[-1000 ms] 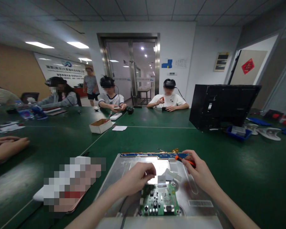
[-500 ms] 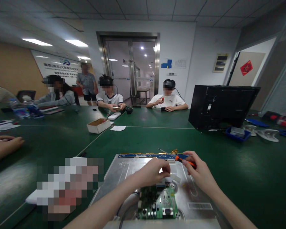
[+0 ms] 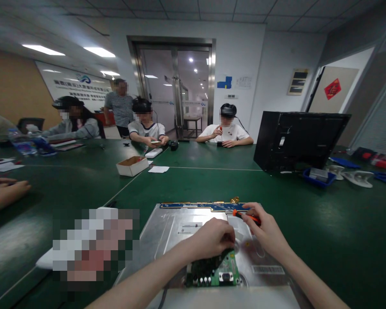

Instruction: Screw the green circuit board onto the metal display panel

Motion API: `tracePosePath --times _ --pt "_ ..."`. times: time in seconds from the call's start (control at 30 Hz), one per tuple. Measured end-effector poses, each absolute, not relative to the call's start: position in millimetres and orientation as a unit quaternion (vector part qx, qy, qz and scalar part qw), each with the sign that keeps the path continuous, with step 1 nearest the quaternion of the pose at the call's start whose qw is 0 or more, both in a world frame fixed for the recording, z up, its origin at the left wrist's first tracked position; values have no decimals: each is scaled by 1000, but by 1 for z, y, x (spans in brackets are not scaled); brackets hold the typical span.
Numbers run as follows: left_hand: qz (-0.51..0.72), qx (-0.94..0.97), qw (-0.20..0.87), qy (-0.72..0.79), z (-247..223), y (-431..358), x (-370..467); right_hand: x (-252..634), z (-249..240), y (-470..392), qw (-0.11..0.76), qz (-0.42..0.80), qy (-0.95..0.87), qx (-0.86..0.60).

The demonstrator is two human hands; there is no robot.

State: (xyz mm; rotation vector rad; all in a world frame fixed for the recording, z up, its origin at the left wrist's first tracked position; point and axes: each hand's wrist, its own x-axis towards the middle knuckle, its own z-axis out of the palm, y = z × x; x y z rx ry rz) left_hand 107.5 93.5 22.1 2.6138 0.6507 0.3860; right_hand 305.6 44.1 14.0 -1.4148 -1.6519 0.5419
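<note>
A flat silver metal panel (image 3: 270, 279) lies on the green table, with a blue circuit strip (image 3: 186, 206) along its far edge. Near its front sits a green circuit board (image 3: 230, 266). My left hand (image 3: 217, 236) is closed just above the board's far edge; its fingertips face down and what they grip is hidden. Over the panel's right side, my right hand (image 3: 260, 221) is closed around an orange and black screwdriver (image 3: 254, 219), whose shaft points left toward the blue strip. A translucent strip shows faintly between my hands.
An open white box (image 3: 131, 166) and a paper (image 3: 158, 169) lie beyond the panel. A black monitor (image 3: 302, 141) and a blue tray (image 3: 318, 178) stand at right. Another person's hand (image 3: 6, 195) rests at left; several people are across the table.
My left hand has moved slightly nearer to me and right, toward the circuit board. The screwdriver and my right hand have shifted a little left. The view has tilted slightly.
</note>
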Motion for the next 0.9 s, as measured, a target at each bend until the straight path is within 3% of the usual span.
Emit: tracePosePath --times 0.27,0.67,0.9 --pt "133 943 195 235 23 93 106 299 16 42 471 259 -641 -548" --pt "132 921 271 246 25 98 104 285 63 64 641 326 -491 -493" --pt "132 904 305 267 25 99 104 281 44 60 721 336 -393 -461"
